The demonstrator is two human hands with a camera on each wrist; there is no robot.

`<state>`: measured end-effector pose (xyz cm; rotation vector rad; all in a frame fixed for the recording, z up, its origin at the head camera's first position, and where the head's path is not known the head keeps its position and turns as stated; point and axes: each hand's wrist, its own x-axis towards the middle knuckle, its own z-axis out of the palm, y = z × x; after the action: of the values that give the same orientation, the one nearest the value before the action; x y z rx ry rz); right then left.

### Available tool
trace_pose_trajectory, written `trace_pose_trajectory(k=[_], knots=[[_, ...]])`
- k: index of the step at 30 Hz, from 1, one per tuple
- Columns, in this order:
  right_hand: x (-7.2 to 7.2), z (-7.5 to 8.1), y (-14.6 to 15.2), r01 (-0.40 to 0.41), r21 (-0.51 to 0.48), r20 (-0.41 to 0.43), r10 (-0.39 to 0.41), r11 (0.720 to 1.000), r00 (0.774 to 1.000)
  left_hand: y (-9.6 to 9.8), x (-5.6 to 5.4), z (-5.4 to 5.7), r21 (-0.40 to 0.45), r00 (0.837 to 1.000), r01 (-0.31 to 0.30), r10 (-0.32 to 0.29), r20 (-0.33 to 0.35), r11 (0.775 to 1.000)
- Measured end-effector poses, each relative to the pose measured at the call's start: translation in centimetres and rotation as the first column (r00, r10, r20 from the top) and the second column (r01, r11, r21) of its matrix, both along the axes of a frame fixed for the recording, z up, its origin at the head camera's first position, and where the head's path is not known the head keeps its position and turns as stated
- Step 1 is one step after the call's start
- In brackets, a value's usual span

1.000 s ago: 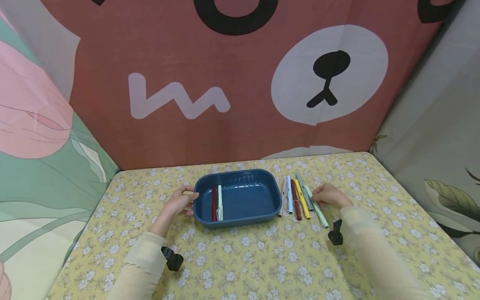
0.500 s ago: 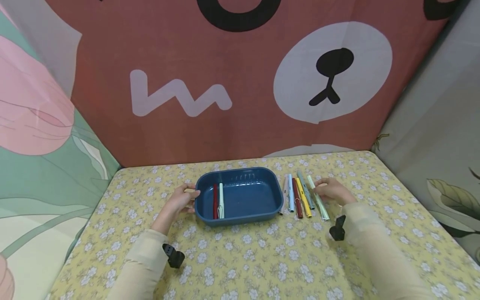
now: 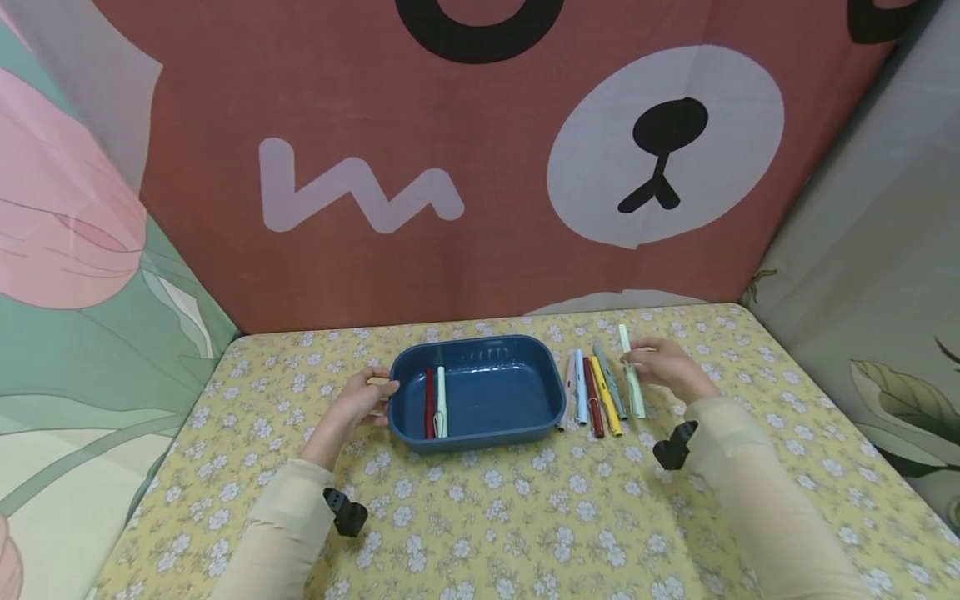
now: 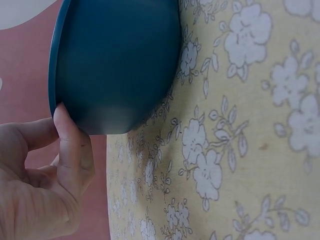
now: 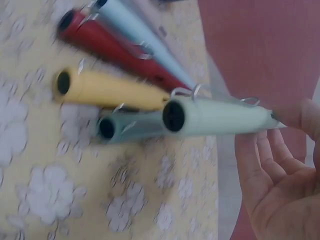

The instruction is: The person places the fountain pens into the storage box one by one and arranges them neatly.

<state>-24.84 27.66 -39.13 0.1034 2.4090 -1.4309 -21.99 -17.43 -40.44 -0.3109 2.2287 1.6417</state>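
Observation:
My left hand (image 3: 362, 400) grips the left end of a blue rectangular tray (image 3: 498, 408). In the left wrist view, the thumb (image 4: 67, 130) presses the tray's outer wall just under the rim. Inside the tray, a dark red pen (image 3: 430, 404) and a pale green pen (image 3: 442, 396) lie side by side at the left. Over the table on the right, my right hand (image 3: 667, 367) pinches another pale green pen (image 3: 635, 392) between thumb and fingers. The right wrist view has this pen (image 5: 220, 117) clip side up, its dark round end towards the camera.
Between tray and right hand lie a pinkish pen (image 3: 569, 379), a light blue pen (image 3: 581, 392), a red pen (image 3: 592, 400), a yellow pen (image 3: 606, 396) and a grey-green pen (image 3: 611, 383). A flowered cloth (image 3: 495, 525) covers the table. Printed fabric (image 3: 360, 275) hangs behind.
The right hand has lifted the pale green pen from beside the grey-green one, moving it away from me and turning it more upright in the head view. The left hand stays at the tray.

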Motion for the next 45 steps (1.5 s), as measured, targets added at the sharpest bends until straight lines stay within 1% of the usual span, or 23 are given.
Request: trace_pose_trajectory(k=[4, 9, 13, 16, 20, 25, 30, 31, 33, 38, 42, 45], knots=[[-0.4, 0.6, -0.5, -0.002, -0.058, 0.011, 0.003, 0.998, 1.0, 0.1, 0.0, 0.0, 0.002, 1.0, 0.001, -0.001, 0.005, 1.0], [-0.5, 1.2, -1.6, -0.005, -0.139, 0.033, 0.01, 0.99, 0.999, 0.3, 0.1, 0.0, -0.001, 1.0, 0.01, -0.01, 0.009, 1.0], [-0.5, 1.6, -2.8, 0.005, -0.224, 0.053, 0.007, 0.975, 0.999, 0.3, 0.1, 0.0, 0.002, 1.0, 0.012, -0.012, 0.01, 1.0], [-0.7, 2.0, -3.9, 0.029, -0.292, 0.08, -0.006, 0.956, 0.997, 0.3, 0.0, 0.1, 0.0, 1.0, 0.014, -0.014, 0.008, 1.0], [-0.9, 2.6, -5.4, 0.043, -0.339, 0.092, -0.012, 0.94, 0.996, 0.3, 0.1, 0.2, -0.004, 1.0, 0.018, -0.018, 0.003, 1.0], [-1.1, 3.1, -7.2, 0.04, -0.341, 0.072, -0.017, 0.939, 0.997, 0.2, 0.0, 0.2, -0.004, 1.0, 0.023, -0.023, -0.004, 1.0], [-1.3, 3.0, -8.9, 0.025, -0.353, 0.054, -0.007, 0.935, 0.999, 0.2, 0.0, 0.2, -0.012, 1.0, 0.025, -0.025, -0.001, 1.0], [-1.4, 3.0, -9.2, 0.023, -0.364, 0.052, -0.005, 0.931, 0.999, 0.2, 0.0, 0.2, -0.013, 1.0, 0.025, -0.025, -0.002, 1.0], [-1.4, 2.9, -10.0, 0.023, -0.403, 0.053, -0.001, 0.915, 0.999, 0.2, 0.0, 0.2, -0.015, 1.0, 0.022, -0.022, -0.006, 1.0], [-1.4, 2.5, -11.8, 0.034, -0.431, 0.071, -0.004, 0.902, 0.997, 0.1, 0.1, 0.2, -0.017, 1.0, 0.016, -0.016, -0.013, 1.0], [-1.2, 2.1, -13.1, 0.035, -0.399, 0.072, -0.007, 0.916, 0.997, 0.1, 0.2, 0.2, -0.018, 1.0, 0.02, -0.02, -0.012, 1.0], [-1.0, 1.8, -14.0, 0.062, -0.393, 0.084, -0.031, 0.918, 0.996, 0.0, 0.2, 0.1, -0.014, 1.0, 0.023, -0.023, -0.012, 1.0]])
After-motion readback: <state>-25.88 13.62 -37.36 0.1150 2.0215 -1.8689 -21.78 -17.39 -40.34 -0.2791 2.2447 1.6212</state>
